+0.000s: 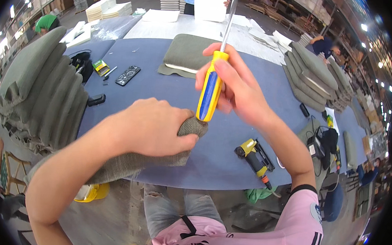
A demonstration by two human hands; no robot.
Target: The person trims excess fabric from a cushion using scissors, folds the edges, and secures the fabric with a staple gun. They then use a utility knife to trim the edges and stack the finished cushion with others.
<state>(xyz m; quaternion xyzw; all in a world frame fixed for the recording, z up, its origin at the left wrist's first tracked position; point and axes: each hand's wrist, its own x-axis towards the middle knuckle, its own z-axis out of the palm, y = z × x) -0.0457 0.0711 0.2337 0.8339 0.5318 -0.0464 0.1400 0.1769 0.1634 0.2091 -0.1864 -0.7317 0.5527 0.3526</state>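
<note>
A screwdriver (210,89) with a yellow and blue handle is in my right hand (234,82), its metal shaft pointing up and away from me. The butt of its handle meets the corner of a grey-green fabric-covered cushion (126,165) near the front of the table, though I cannot tell how firmly it presses. My left hand (153,126) grips that corner, with thumb and fingers around the bunched fabric. Part of the cushion is hidden under my left forearm. To the right lies a yellow and black staple gun (253,157) with an air hose fitting.
Tall stacks of grey-green cushions stand at left (49,98) and right (308,77). Another cushion (187,52) lies mid-table. A phone (128,75) and a small yellow-green box (101,67) sit at left. Cables and a black adapter (315,145) lie at right. Other people work beyond.
</note>
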